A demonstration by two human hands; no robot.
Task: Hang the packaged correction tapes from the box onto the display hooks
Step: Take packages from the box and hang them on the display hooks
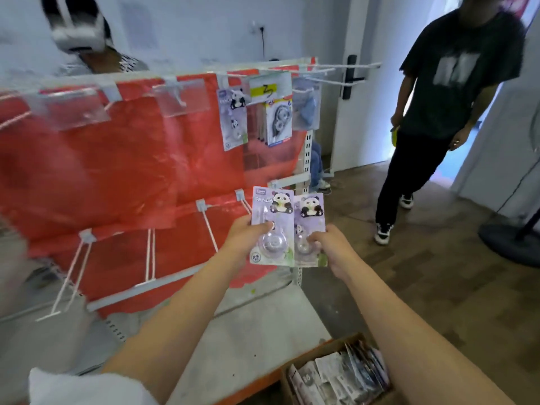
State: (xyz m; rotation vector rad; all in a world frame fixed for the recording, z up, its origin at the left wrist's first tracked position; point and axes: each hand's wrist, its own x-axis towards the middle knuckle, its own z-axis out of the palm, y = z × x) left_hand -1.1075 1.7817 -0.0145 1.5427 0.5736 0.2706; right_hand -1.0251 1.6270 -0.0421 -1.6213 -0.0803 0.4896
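Two panda packs are held up side by side before the display rack [146, 159]: the left pack [273, 226] in the left hand [244, 239], the right pack [310, 229] in the right hand [328, 244], their inner edges overlapping. Above them, more packs [257, 115] hang from the upper hooks [336, 72]. Lower hooks [209, 223] jut out left of the hands. The box [336, 375] of packs sits below the right forearm. A bystander [444, 112] stands on the right.
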